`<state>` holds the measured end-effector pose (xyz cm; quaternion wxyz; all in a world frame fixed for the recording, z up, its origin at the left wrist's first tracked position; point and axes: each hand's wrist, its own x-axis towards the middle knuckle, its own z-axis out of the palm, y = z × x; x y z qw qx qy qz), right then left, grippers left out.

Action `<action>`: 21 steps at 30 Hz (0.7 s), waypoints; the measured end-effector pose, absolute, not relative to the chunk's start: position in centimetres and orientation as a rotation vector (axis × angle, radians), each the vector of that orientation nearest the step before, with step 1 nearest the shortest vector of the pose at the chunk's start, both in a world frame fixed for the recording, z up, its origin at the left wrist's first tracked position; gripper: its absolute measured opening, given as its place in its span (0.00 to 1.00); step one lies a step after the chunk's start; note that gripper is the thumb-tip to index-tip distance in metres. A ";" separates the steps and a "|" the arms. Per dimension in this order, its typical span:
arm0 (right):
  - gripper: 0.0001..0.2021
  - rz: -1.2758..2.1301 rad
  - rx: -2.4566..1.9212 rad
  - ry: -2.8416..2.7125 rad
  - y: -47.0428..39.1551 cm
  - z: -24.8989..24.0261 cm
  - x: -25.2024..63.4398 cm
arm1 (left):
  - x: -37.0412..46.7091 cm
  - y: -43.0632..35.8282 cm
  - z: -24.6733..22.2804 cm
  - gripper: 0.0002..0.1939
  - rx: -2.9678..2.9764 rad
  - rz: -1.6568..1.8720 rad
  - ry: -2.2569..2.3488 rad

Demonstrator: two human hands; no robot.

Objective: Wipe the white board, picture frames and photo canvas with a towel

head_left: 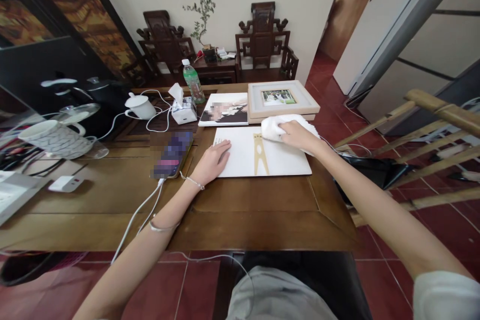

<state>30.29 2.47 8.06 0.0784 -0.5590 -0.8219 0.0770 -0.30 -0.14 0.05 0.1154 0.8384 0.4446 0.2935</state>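
Observation:
A white rectangular panel (236,156) lies on the wooden table before me, with a tan easel-shaped stand (260,160) flat on its face. My left hand (214,161) rests on the panel's left edge, fingers stretched out. Near the far right part of the panel, my right hand (296,135) grips a bunched white cloth (273,128) that covers the area above the stand. Just beyond are a photo panel (227,110), partly blurred, and a pale wooden picture frame (313,105) with a small photo inside.
To the left lie a phone (172,154) on a charging cable, a tissue box (183,111), a green-labelled bottle (193,81), a lidded white cup (140,106), and a patterned mug (56,139). White cables cross the table (240,220). A bamboo rack (442,105) stands at the right.

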 end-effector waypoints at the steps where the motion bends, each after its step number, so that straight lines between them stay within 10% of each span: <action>1: 0.13 0.215 -1.658 -2.477 1.7 7.8 30.4 | -0.3 -0.2 0.0 0.20 2.451 0.862 1.305; 11: 0.13 0.315 -1.560 -2.722 -10.8 9.0 31.1 | -0.1 -0.2 0.3 0.20 2.476 0.810 1.325; 21: 0.13 0.321 -1.654 -2.535 0.0 9.3 30.0 | -0.3 -0.1 0.3 0.20 2.452 0.841 1.303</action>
